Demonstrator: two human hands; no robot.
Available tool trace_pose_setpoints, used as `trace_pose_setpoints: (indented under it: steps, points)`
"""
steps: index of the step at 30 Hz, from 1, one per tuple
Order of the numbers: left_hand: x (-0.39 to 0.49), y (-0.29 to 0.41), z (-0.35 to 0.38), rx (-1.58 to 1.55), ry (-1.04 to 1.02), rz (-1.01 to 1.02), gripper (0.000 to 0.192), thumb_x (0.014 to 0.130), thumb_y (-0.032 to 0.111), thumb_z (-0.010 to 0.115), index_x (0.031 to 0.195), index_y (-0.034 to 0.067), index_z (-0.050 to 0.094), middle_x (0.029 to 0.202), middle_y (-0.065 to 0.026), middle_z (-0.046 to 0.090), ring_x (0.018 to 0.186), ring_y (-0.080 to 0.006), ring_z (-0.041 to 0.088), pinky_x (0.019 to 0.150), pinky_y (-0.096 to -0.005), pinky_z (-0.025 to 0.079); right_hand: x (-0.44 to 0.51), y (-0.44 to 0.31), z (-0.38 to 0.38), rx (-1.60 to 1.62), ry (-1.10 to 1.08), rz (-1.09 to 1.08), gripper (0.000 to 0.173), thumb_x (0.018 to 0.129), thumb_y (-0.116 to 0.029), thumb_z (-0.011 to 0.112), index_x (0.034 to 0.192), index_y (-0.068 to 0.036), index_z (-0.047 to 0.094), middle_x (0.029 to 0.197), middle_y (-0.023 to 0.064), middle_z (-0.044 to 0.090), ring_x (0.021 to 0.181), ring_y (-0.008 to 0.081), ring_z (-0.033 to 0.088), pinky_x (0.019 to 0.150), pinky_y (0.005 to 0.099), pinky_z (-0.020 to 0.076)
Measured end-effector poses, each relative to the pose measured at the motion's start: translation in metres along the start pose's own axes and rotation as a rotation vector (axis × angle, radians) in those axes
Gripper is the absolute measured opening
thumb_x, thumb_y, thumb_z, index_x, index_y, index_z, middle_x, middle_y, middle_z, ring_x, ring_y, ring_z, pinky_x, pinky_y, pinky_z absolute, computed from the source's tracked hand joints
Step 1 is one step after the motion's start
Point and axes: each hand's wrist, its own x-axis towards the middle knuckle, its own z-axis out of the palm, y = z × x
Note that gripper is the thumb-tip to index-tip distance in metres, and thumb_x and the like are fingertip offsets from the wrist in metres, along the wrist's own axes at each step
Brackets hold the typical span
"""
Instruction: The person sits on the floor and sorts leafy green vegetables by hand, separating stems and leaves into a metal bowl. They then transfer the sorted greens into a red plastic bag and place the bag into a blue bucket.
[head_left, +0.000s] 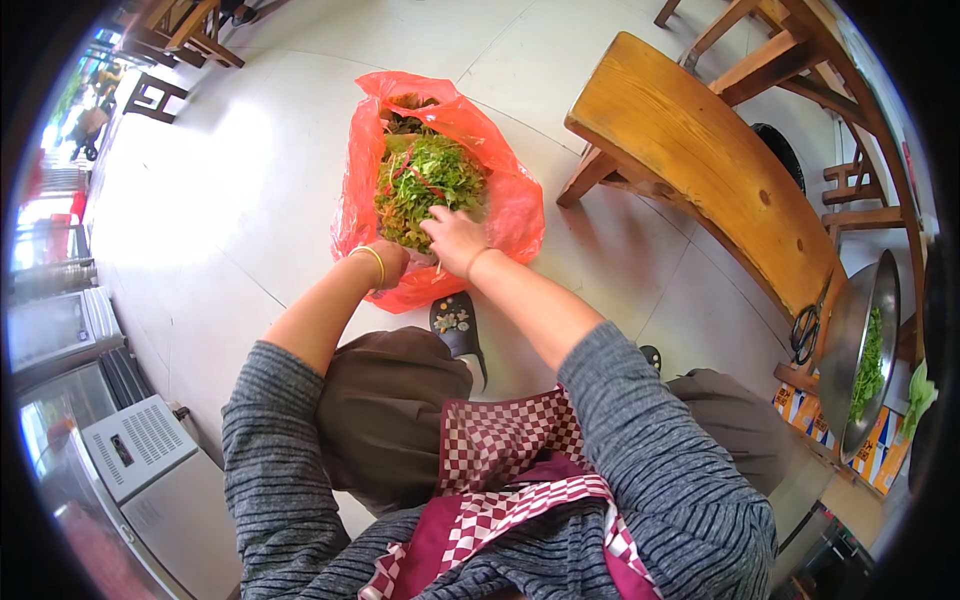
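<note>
A red plastic bag (514, 206) lies open on the floor before me. Inside it is a heap of leafy green herbs (442, 169), partly bound with red ties. My left hand (391, 262), with a yellow bangle at the wrist, is curled at the bag's near left side, its fingertips hidden. On the near right part of the heap rests my right hand (456, 238), its fingers bent against the leaves. Whether either hand grips any stems is not visible. Darker leaves (405, 120) show at the bag's far end.
To the right stands a wooden bench (697, 142) with black-handled scissors (807, 330) and a metal basin (844, 367) of greens at its near end. Printed cartons (806, 412) sit below. A grey-white appliance (142, 446) stands at left, and a small stool (154, 97) farther off.
</note>
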Motion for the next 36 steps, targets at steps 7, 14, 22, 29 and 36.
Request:
trace_pose_setpoints:
  steps: [7, 14, 22, 29, 36]
  points:
    - [0.002, 0.014, -0.027, -0.322, 0.563, 0.124, 0.01, 0.088, 0.004, 0.058, 0.097, 0.005, 0.063, 0.098, -0.0187, 0.068, 0.092, -0.0391, 0.066, 0.078, -0.0468, 0.052, -0.01, 0.113, -0.042, 0.065, 0.304, 0.668, 0.047, 0.086, -0.01, 0.064, 0.131, -0.021, 0.064, 0.111, 0.0169, 0.064, 0.105, 0.0357, 0.064, 0.09, 0.0456, 0.0535]
    - [0.035, 0.012, -0.07, 0.037, 1.138, 0.328, 0.013, 0.087, 0.009, 0.063, 0.099, 0.009, 0.068, 0.121, -0.0126, 0.066, 0.112, -0.0343, 0.064, 0.091, -0.0475, 0.051, -0.02, 0.045, -0.003, -0.053, -0.088, 0.025, 0.017, 0.084, -0.015, 0.068, 0.098, -0.012, 0.076, 0.095, 0.0191, 0.066, 0.091, 0.0397, 0.066, 0.085, 0.0478, 0.0537]
    - [0.041, 0.072, -0.053, -0.401, 0.513, 0.145, 0.023, 0.091, 0.017, 0.063, 0.113, 0.009, 0.064, 0.108, -0.0196, 0.071, 0.104, -0.0412, 0.067, 0.086, -0.0493, 0.053, -0.094, 0.01, -0.018, 0.418, 0.324, 0.267, 0.071, 0.081, -0.039, 0.083, 0.132, 0.003, 0.057, 0.137, 0.0272, 0.049, 0.124, 0.0417, 0.052, 0.11, 0.0458, 0.0413]
    - [0.037, 0.106, -0.086, -0.575, 0.938, 0.242, 0.058, 0.081, 0.037, 0.082, 0.127, 0.007, 0.061, 0.134, -0.0229, 0.06, 0.123, -0.0389, 0.057, 0.099, -0.0481, 0.049, -0.132, 0.029, 0.011, 0.367, 0.571, 0.439, 0.024, 0.085, -0.001, 0.056, 0.104, -0.001, 0.071, 0.095, 0.0244, 0.065, 0.096, 0.0459, 0.063, 0.086, 0.0475, 0.0535]
    - [0.091, 0.046, -0.05, -0.565, 0.807, -0.677, 0.105, 0.08, 0.031, 0.078, 0.161, 0.013, 0.015, 0.156, -0.0302, 0.031, 0.135, -0.0463, 0.047, 0.11, -0.0526, 0.045, -0.194, 0.011, -0.009, 0.252, 0.328, 0.449, 0.018, 0.082, -0.003, 0.059, 0.095, -0.004, 0.071, 0.105, 0.0207, 0.065, 0.101, 0.0403, 0.065, 0.09, 0.0464, 0.0527]
